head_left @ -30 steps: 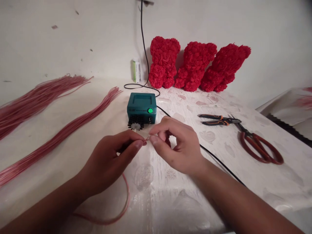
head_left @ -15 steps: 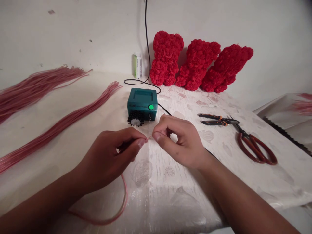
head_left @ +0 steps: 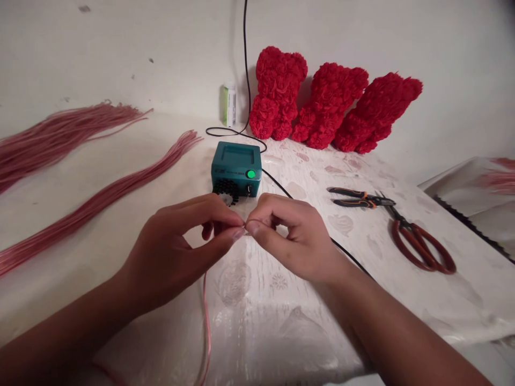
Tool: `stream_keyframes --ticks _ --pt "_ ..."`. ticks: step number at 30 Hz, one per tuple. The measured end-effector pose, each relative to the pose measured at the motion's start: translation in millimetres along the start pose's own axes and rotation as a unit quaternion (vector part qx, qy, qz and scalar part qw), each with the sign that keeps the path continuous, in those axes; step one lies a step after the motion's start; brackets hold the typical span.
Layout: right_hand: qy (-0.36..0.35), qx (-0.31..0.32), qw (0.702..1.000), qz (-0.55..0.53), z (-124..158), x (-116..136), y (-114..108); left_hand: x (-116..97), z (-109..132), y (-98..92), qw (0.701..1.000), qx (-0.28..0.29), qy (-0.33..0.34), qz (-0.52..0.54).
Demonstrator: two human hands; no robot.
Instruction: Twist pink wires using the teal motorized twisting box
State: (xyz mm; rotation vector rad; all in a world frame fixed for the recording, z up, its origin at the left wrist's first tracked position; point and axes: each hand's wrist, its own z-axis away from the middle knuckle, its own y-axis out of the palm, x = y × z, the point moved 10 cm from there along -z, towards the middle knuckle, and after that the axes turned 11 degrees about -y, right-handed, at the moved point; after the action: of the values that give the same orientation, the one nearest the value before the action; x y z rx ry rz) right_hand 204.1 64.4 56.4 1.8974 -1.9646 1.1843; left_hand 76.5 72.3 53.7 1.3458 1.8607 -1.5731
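My left hand [head_left: 181, 246] and my right hand [head_left: 292, 241] meet at the fingertips in front of a teal box. Each pinches a thin pink wire [head_left: 206, 332] between thumb and forefinger, and the pinched part is almost hidden by the fingers. The wire's long end drops from below my left hand towards the front of the table. Just behind my hands stands the teal box [head_left: 236, 169] with a lit green button. A black finned heat sink [head_left: 226, 190] with a small white part sits at its front, partly hidden by my left hand.
Two bundles of pink wires [head_left: 92, 203] lie at the left. To the right are orange-handled pliers [head_left: 360, 197] and red-handled scissors [head_left: 418, 246]. Several red paper-rose bears [head_left: 330, 102], a small bottle [head_left: 228, 104] and a black cable [head_left: 257, 158] stand behind.
My fingertips have come closer together around the wire. The hanging wire now falls straighter instead of looping left. The view has shifted slightly.
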Motion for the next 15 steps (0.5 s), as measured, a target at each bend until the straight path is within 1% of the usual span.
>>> stream_keyframes --ticks 3,6,8,12,15 --pt "0.003 -0.005 1.0 -0.01 1.1 -1.1 0.3 4.2 -0.6 2.7 1.0 0.012 -0.014 -0.008" --pt "0.009 -0.01 1.0 -0.021 2.0 -2.2 0.5 12.6 0.1 6.1 0.998 0.026 -0.048 -0.007" --pt "0.01 -0.014 0.999 -0.028 1.8 -2.2 0.3 17.6 0.4 6.4 0.997 0.026 -0.069 0.006" --pt "0.003 -0.016 0.999 -0.035 0.4 -1.0 0.5 19.0 -1.3 6.2 0.996 0.02 -0.077 0.032" --pt "-0.003 -0.014 0.999 -0.032 0.1 0.0 1.5 20.9 -2.7 7.0 0.995 0.022 -0.093 0.032"
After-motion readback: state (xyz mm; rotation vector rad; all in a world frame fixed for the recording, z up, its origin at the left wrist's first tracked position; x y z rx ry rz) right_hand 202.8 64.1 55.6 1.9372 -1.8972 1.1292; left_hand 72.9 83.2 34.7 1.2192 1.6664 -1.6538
